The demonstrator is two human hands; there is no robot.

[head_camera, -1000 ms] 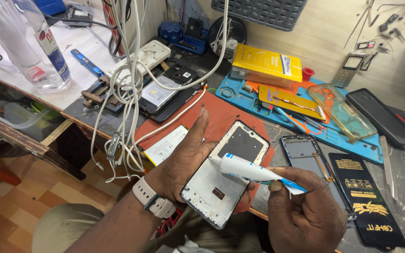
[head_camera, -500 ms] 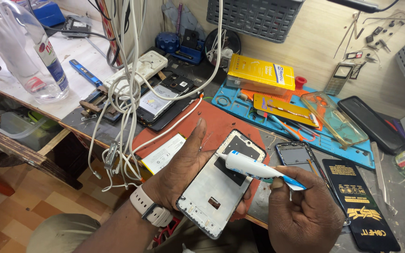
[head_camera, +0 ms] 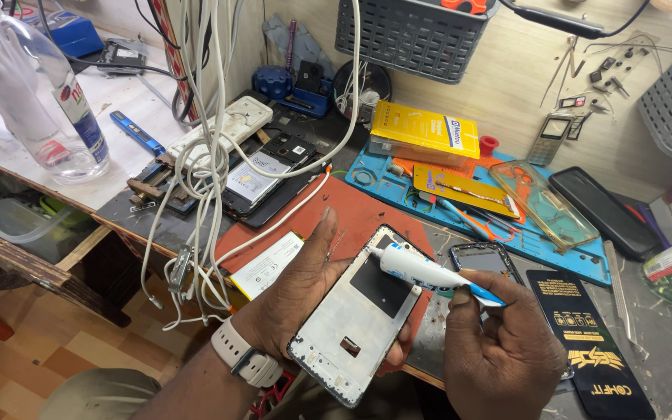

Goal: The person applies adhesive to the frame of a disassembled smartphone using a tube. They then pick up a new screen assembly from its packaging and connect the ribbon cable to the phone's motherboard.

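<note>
A cluttered repair bench (head_camera: 647,327) fills the frame, backed by a pale wooden wall with a grey plastic basket (head_camera: 414,35) hanging at the top centre. In the head view, low in the middle of the frame, the left hand (head_camera: 297,299) cradles a phone frame (head_camera: 359,319) from beneath, thumb raised along its left edge, fingers curled under it; a pale watch (head_camera: 244,356) sits on that wrist. The frame lies tilted, its white inner face up with a dark square patch near the top. The right hand (head_camera: 503,350), lower right, is closed around a white glue tube (head_camera: 429,274) with a blue tail, its nozzle touching the upper edge of the phone frame. Under both lies a red mat (head_camera: 351,206). Just right of the hands rest a bare dark phone bezel (head_camera: 482,257) and a black printed packet (head_camera: 593,342). A blue work mat (head_camera: 398,183) with a yellow box (head_camera: 425,132) sits at centre right. White cables (head_camera: 204,148) dangle at left, beside a clear plastic bottle (head_camera: 33,89) at upper left.
</note>
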